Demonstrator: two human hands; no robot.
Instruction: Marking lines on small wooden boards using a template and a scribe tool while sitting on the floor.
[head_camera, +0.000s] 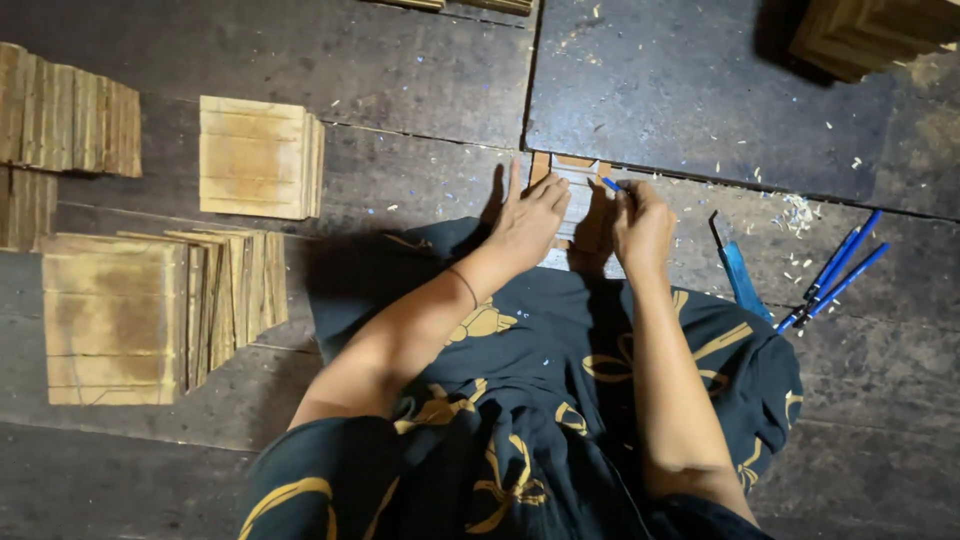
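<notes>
In the head view, my left hand (527, 222) lies flat, fingers released, on the wood panel (572, 205) at 12 o'clock. My right hand (641, 222) is clenched around a blue pen (610, 184) touching the panel. 2 panel stacks (160, 300) lie at 9 o'clock; more pens (835, 282) at 3 o'clock.

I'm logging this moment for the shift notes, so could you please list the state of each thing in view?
Left hand: flat, pressing on the small wooden panel.
Right hand: closed around a blue tool.
Blue tool: held, tip at the panel.
Small wooden panel: flat on the floor, partly covered by hands.
Wooden squares: stacked, fanned out.
Blue sticks: lying loose on the floor.
Shavings: scattered.
</notes>
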